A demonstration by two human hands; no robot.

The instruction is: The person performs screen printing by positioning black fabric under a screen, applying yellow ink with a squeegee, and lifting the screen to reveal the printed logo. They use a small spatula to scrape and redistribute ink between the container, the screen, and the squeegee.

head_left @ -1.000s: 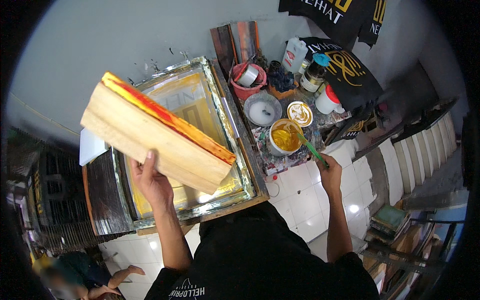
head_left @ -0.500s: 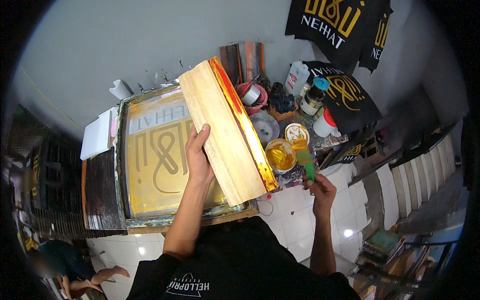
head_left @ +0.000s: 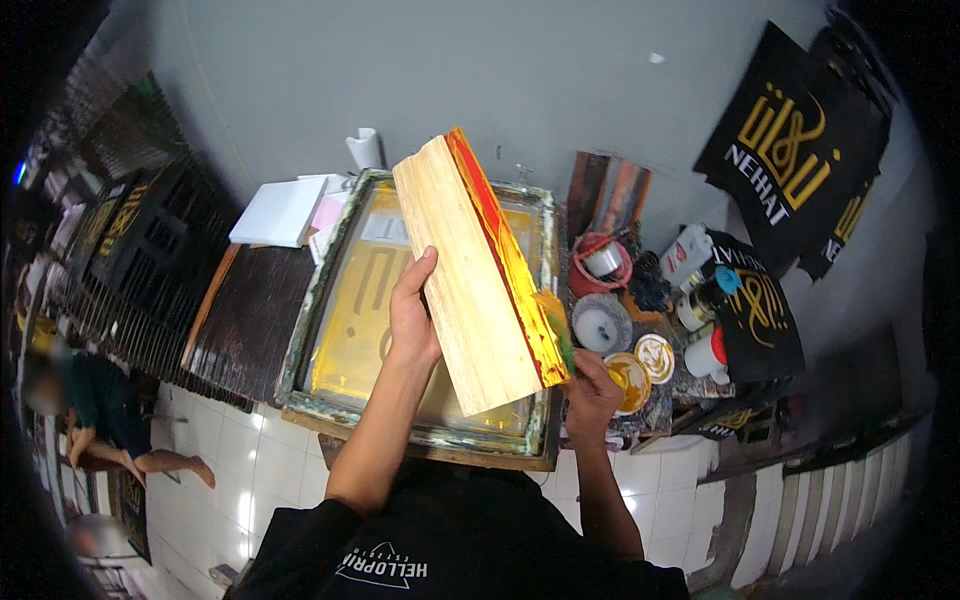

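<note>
A wooden screen-printing squeegee slants across the middle of the view, its red blade smeared with yellow ink. My left hand grips its wooden handle, thumb on the near face. In my right hand is a green spatula with golden ink on its blade. The spatula is at the lower right end of the squeegee's inked edge; my fingers partly hide it. Beneath the squeegee lies a framed printing screen with yellow ink across its mesh. Beside my right hand stands a tub of golden ink.
An ink-marked lid, a grey tub, a red bucket and several bottles crowd the right side. Printed black cloths hang beyond. White sheets lie left on a dark board. Another person is at far left.
The spatula has moved left and up from the ink tub to the squeegee's edge. My left hand still holds the squeegee. The view has turned, shifting the surroundings rightward.
</note>
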